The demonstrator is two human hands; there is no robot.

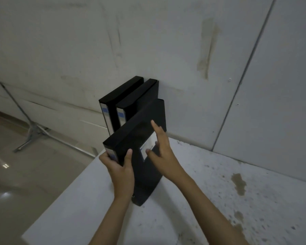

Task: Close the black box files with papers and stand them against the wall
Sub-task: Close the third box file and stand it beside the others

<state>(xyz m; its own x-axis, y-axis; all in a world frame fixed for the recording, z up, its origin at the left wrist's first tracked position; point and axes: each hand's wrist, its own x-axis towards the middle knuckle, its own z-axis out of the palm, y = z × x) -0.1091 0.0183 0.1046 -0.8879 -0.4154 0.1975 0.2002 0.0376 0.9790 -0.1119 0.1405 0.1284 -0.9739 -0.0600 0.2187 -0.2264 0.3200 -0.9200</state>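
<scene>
Two closed black box files [121,96] [137,99] stand upright side by side with their far ends against the wall, white-and-blue spine labels facing me. A third closed black box file [140,128] stands on its edge on the white table [210,200], to the right of and nearer than the pair, tilted a little. My left hand [121,172] grips its near spine, thumb on the right face. My right hand [162,147] rests flat on its right face over a white label, fingers spread.
The grey panelled wall [184,50] rises behind the table. The table's left edge drops to a shiny tiled floor [16,174], where a metal tripod stand [32,133] is set. Stains mark the table's right side [238,184].
</scene>
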